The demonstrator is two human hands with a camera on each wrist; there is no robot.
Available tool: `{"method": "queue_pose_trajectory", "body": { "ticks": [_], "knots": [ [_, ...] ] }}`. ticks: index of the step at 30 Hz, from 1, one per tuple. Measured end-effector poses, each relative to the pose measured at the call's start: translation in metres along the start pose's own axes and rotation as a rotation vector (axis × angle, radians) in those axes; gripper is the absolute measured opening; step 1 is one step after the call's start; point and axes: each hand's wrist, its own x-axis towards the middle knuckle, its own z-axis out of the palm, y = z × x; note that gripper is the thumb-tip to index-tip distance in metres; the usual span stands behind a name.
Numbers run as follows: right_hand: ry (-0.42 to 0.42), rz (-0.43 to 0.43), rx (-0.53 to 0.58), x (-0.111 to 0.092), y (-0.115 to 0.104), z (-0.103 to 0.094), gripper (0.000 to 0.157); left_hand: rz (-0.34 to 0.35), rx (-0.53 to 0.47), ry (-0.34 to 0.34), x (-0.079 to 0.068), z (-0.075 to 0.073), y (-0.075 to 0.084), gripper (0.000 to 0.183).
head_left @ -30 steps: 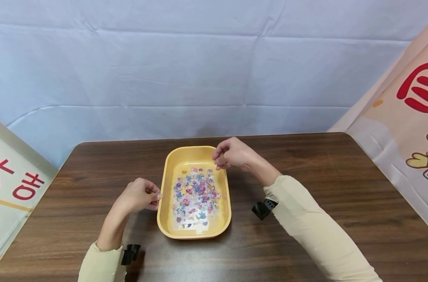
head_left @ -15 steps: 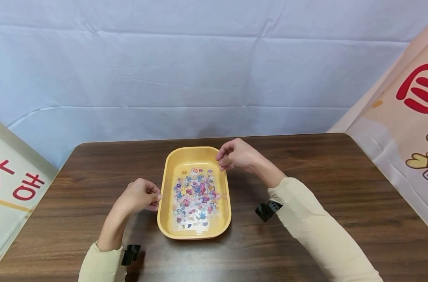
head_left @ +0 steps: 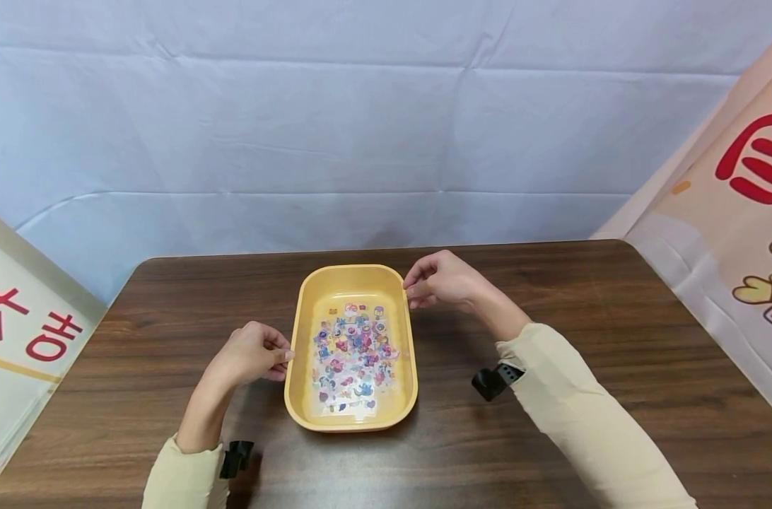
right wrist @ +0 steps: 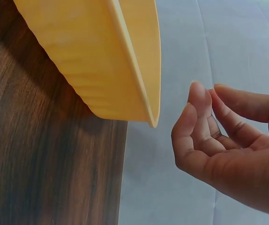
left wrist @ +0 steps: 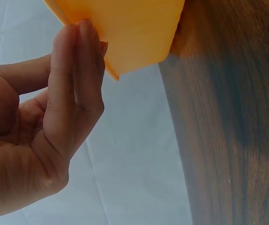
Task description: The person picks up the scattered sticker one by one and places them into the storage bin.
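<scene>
A yellow rectangular tray with rounded corners sits on the table. On its floor lie many small colourful cartoon stickers on clear, shiny backing, overlapping one another. My left hand pinches the left rim, thumb on top and fingers against the outside; the left wrist view shows those fingertips at the rim's underside. At the far right corner my right hand hovers close to the rim with curled fingers. From the right wrist, its thumb and fingertips come together, and nothing shows between them.
The dark wood table extends on all sides of the tray. Behind it hangs a pale cloth. Printed banners stand at the left and right. A black wrist strap piece sits below each hand.
My right hand has drawn slowly rightward, from over the tray's far right corner to the rim's outer side. The left hand and the tray stay in place.
</scene>
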Motion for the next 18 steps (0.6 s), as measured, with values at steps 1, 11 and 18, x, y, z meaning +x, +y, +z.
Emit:
{"method": "queue_pose_trajectory", "body": {
  "ticks": [1, 11, 18],
  "knots": [
    [-0.002, 0.001, 0.010, 0.000, 0.001, -0.001, 0.014, -0.001, 0.000, 0.000, 0.000, 0.000, 0.000, 0.009],
    [0.030, 0.011, 0.040, -0.005, 0.007, -0.012, 0.013, -0.005, 0.018, 0.005, -0.001, -0.001, 0.001, 0.009],
    [0.051, 0.047, 0.052, -0.010, 0.013, -0.020, 0.013, -0.008, 0.027, 0.016, -0.002, -0.002, 0.001, 0.009]
  ]
}}
